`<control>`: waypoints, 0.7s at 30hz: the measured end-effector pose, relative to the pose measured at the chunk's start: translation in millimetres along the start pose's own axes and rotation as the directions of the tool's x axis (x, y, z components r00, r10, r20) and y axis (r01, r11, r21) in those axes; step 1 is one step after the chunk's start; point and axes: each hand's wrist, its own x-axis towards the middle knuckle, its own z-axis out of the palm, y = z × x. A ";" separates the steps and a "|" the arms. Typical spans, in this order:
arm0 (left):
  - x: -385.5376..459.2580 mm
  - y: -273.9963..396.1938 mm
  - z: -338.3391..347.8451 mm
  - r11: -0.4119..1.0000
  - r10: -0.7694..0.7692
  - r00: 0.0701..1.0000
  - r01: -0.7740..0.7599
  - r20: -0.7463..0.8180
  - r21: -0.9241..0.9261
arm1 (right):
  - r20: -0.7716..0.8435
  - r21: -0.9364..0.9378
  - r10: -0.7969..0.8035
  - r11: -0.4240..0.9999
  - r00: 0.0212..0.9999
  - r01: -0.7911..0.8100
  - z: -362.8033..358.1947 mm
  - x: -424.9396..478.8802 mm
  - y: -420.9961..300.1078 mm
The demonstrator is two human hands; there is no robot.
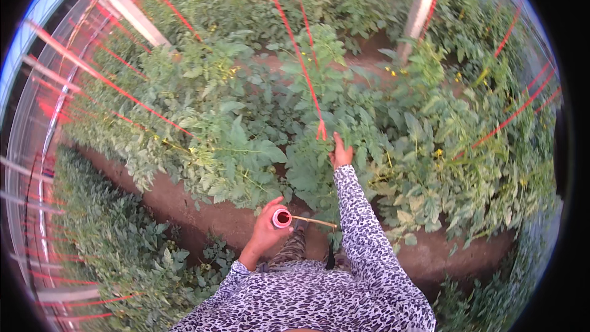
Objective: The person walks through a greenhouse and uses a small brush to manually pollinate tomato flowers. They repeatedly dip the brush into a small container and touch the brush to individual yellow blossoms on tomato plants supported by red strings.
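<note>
My left hand [268, 230] is closed around a small open container [281, 218] with a pinkish rim and a dark inside. A thin stick [315, 221] reaches from its mouth out to the right. My right hand [341, 151] is stretched forward among the leaves of a tomato plant [306, 170], just right of the knotted lower end of a red string [321, 130]. Leaves partly cover its fingers, so whether they grip anything cannot be seen.
Rows of leafy plants with yellow flowers [439, 152] stand ahead and at the lower left [115, 240]. Other red strings [124, 97] slant down to them. Pale posts rise at the upper left [124, 7] and upper right [421, 4]. A bare soil path [198, 212] runs beneath me.
</note>
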 end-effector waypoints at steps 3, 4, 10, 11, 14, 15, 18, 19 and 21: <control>-13.6 -10.4 -1.8 1.000 0.024 0.994 -0.025 -0.106 -0.004 | -0.066 0.101 0.064 0.993 0.996 -0.057 5.8 26.7 21.3; -21.2 -16.7 -6.6 1.000 0.016 0.988 -0.013 -0.152 0.017 | -0.072 -0.016 0.113 0.993 0.991 -0.114 7.4 31.7 32.7; -20.3 -10.3 -10.9 0.998 -0.017 0.969 0.032 -0.247 0.057 | -0.135 -0.069 -0.024 0.997 0.991 0.015 -23.9 40.0 35.0; -20.8 -9.7 -14.3 0.998 -0.007 0.966 0.023 -0.259 0.059 | -0.147 -0.028 -0.031 0.999 0.989 0.027 -25.4 42.7 39.9; -24.3 -12.8 -22.8 0.998 -0.012 0.958 0.029 -0.288 0.055 | -0.160 0.344 0.231 0.924 0.960 -0.165 -31.7 44.1 48.6; -23.3 -13.1 -25.1 0.998 -0.003 0.960 0.020 -0.280 0.056 | -0.011 0.459 0.336 0.838 0.942 -0.294 -44.5 54.1 50.8; -17.7 -12.7 -30.0 0.998 0.005 0.968 0.010 -0.251 0.059 | 0.202 0.675 0.410 0.599 0.889 -0.430 -64.1 62.0 57.2; -14.0 -13.6 -31.4 0.999 0.013 0.967 0.001 -0.255 0.052 | 0.189 0.614 0.417 0.656 0.889 -0.439 -62.4 58.2 54.7; -11.0 -18.0 -32.8 0.999 0.013 0.967 -0.004 -0.254 0.033 | 0.067 0.390 0.332 0.859 0.941 -0.331 -59.3 40.4 44.3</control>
